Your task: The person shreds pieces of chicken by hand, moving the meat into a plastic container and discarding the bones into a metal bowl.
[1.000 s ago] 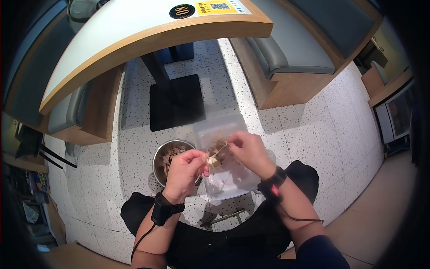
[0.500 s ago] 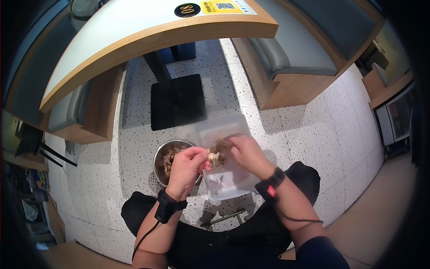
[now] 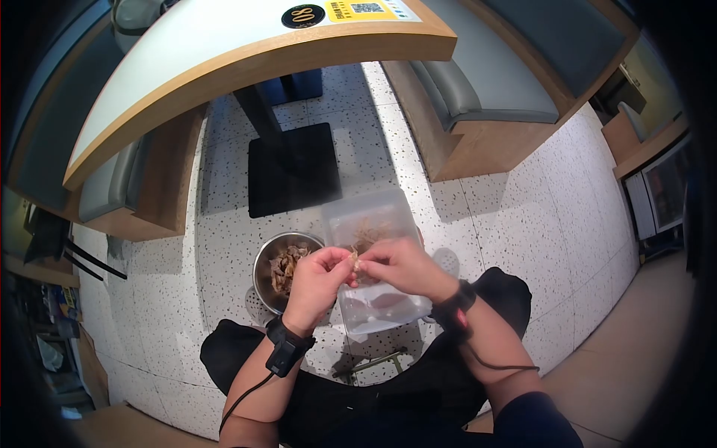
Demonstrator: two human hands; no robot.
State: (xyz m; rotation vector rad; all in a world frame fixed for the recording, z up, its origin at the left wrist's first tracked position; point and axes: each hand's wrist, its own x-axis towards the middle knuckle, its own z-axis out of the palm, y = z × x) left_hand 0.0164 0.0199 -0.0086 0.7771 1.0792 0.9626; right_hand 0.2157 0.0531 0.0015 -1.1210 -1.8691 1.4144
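My left hand (image 3: 316, 280) pinches a small, pale, fibrous piece of food (image 3: 355, 261) between thumb and fingers. Meeting it from the other side, my right hand (image 3: 407, 266) has its fingertips closed on the same piece. Both hands are above a translucent plastic bin (image 3: 340, 203). Thin brownish shreds (image 3: 367, 234) lie in the bin, partly hidden behind my right hand. Just left of the bin stands a round metal bowl (image 3: 259, 284) of brown, irregular chunks (image 3: 284, 269), its right side partly covered by my left hand.
A white table (image 3: 202, 45) with a wooden edge juts overhead, its black pedestal base (image 3: 293, 170) on the speckled floor (image 3: 515, 224). Padded benches flank it, one on the right (image 3: 497, 97) and one on the left (image 3: 112, 187). A green metal bar (image 3: 377, 361) is low between my knees.
My right hand, holding loose strands apart from the left, has come back down to meet it. The larger pale clump in my left fingers now shows only as a small bit.
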